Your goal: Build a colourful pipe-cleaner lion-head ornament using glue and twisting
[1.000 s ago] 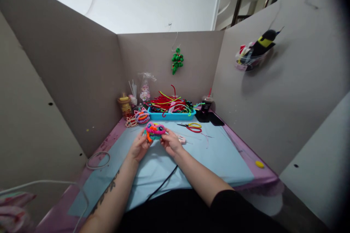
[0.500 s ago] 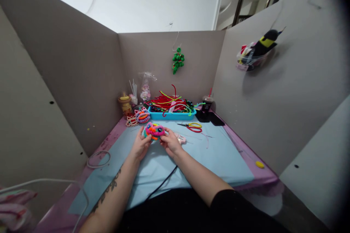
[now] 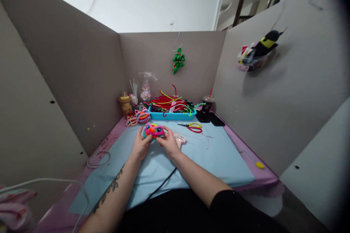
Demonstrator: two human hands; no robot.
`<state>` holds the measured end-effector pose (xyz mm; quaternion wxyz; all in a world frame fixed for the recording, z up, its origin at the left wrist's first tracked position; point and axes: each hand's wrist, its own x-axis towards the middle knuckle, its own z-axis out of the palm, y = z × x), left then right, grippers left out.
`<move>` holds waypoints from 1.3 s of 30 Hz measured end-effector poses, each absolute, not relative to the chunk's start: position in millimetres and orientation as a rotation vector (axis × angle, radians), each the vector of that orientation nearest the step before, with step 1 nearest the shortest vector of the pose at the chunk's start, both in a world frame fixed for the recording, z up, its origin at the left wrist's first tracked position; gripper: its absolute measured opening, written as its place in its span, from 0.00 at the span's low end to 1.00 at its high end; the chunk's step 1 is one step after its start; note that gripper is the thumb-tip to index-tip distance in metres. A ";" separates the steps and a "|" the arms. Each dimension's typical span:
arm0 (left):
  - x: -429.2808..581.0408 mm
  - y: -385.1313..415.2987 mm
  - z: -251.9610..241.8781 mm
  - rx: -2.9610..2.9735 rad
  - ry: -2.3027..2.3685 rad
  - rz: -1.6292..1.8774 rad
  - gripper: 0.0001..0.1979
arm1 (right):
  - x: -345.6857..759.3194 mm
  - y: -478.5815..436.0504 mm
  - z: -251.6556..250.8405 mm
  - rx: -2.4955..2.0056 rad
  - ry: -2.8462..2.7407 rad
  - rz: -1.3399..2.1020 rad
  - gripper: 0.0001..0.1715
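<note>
My left hand (image 3: 141, 144) and my right hand (image 3: 170, 142) both grip a small pipe-cleaner animal head (image 3: 153, 131) from its two sides. It is pink, orange and teal with blue-and-dark eyes, and it is held just above the blue cloth (image 3: 207, 167). Thumbs press its lower front; the other fingers go partly out of sight behind it. Just past my right hand lies a pale pink glue gun (image 3: 180, 139), partly covered by that hand. A similar lilac and orange pipe-cleaner head (image 3: 142, 115) sits beyond my left hand.
Scissors (image 3: 194, 128) with yellow and red handles lie right of the hands. Behind stands a blue tray (image 3: 172, 116) heaped with pipe cleaners. Cups stand at both back corners: a brown cup (image 3: 125, 106) and a dark drink (image 3: 207, 105). Grey partitions (image 3: 90, 69) enclose the table.
The pipe-cleaner head has turned slightly and shifted a little in my hands. My right hand's fingers have moved slightly. Everything on the table stays put.
</note>
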<state>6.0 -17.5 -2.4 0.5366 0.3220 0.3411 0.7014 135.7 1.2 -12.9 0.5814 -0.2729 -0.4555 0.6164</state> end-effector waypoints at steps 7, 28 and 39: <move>6.5 -16.7 -6.3 0.803 0.821 1.646 0.49 | 132.7 3.6 -17.8 -0.693 -1.096 1.304 0.31; 6.5 -23.5 1.3 0.917 0.713 1.532 0.37 | 135.4 10.1 -17.9 -0.733 -0.904 1.450 0.29; 7.3 -18.0 -5.8 0.920 0.768 1.601 0.39 | 134.3 6.2 -17.2 -0.663 -1.044 1.374 0.28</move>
